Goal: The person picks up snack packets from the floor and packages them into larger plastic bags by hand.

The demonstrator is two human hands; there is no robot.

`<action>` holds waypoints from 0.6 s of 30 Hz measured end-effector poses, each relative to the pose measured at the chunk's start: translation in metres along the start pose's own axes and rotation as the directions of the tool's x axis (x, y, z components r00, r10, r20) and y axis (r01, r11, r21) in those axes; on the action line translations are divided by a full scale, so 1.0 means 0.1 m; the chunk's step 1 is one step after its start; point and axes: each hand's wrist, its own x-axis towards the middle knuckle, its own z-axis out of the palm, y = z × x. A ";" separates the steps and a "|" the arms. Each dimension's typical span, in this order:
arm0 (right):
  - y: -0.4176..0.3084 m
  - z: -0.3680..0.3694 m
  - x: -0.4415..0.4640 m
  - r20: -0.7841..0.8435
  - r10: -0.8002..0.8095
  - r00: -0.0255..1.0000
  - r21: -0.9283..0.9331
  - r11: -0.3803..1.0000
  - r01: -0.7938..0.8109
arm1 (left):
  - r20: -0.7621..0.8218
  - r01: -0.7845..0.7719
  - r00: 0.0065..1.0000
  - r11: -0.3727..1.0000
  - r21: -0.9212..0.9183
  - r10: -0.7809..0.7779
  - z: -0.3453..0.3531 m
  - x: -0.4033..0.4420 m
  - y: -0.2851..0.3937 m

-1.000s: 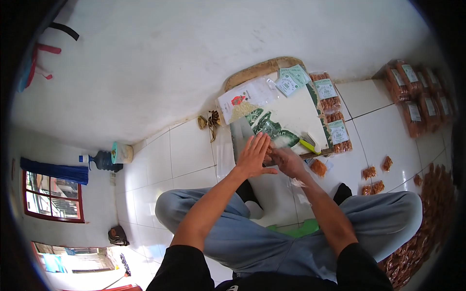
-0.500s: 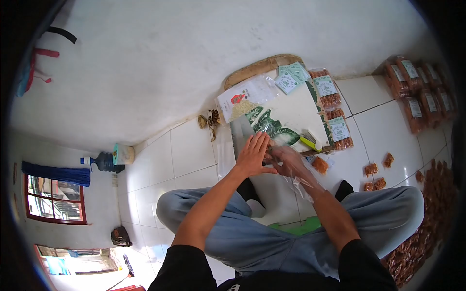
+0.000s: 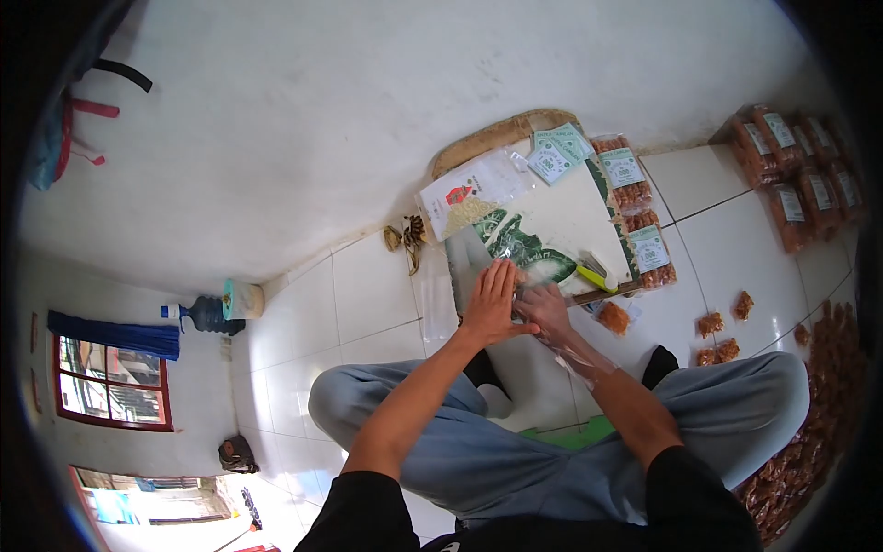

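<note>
My left hand [image 3: 494,305] lies with its fingers stretched out and its thumb spread, pressed against a clear plastic bag at the near edge of a low board [image 3: 575,216]. My right hand [image 3: 544,313] is inside the clear bag [image 3: 584,363], whose film reaches over the wrist. Its fingers are curled beside the left hand; what they hold, if anything, is hidden. A tool with a lime-green handle [image 3: 596,278] rests on the board, right of my hands. Close by on the floor sits a small packet of orange-brown snack [image 3: 613,318].
Printed labels [image 3: 555,158] and a plastic bag with pale contents [image 3: 469,207] lie on the board. Labelled snack packs [image 3: 649,248] line its right side. More packs [image 3: 791,216] are stacked at far right, above a heap of small packets [image 3: 809,442]. A water jug [image 3: 210,316] stands left.
My right hand has drawn in closer to the left, and the bag film has bunched back along the wrist. The whole view has shifted slightly.
</note>
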 end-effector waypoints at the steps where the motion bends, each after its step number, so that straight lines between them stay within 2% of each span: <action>1: 0.02 0.04 0.00 -0.001 0.000 1.000 -0.001 1.000 0.000 | -0.009 0.009 1.000 1.000 -0.005 -0.009 0.01 0.00 0.00; 4: 0.01 -0.02 0.02 -0.071 -0.056 0.996 0.020 0.998 0.057 | -0.045 -0.006 0.999 0.999 -0.054 0.003 0.03 -0.01 -0.02; 6: 0.02 -0.16 0.01 0.034 0.004 0.999 0.228 0.974 -0.011 | -0.042 -0.003 0.999 0.999 -0.044 0.001 0.04 -0.02 -0.03; 7: 0.03 -0.14 -0.01 0.035 0.005 0.999 0.225 0.974 -0.012 | -0.041 -0.002 0.999 1.000 -0.031 0.001 0.04 -0.01 -0.03; 9: 0.01 -0.14 -0.03 -0.001 0.219 0.976 0.198 0.956 -0.215 | -0.041 -0.002 0.999 1.000 -0.028 0.000 0.03 -0.01 -0.03; 10: 0.00 -0.16 0.01 -0.001 0.220 0.976 0.197 0.956 -0.215 | -0.040 0.001 0.999 1.000 -0.023 -0.002 0.03 -0.01 -0.03; 12: -0.02 -0.18 0.12 0.218 0.379 0.899 0.131 0.902 -0.412 | -0.032 0.002 0.999 1.000 -0.017 -0.003 0.03 -0.02 -0.02; 16: 0.00 -0.02 0.18 0.201 0.386 0.901 0.018 0.918 -0.397 | -0.026 0.006 1.000 1.000 -0.028 -0.007 -0.01 -0.02 0.00; 18: 0.03 -0.05 0.22 0.311 0.386 0.869 0.005 0.913 -0.407 | -0.032 0.002 0.999 0.999 -0.036 -0.003 0.00 -0.02 -0.01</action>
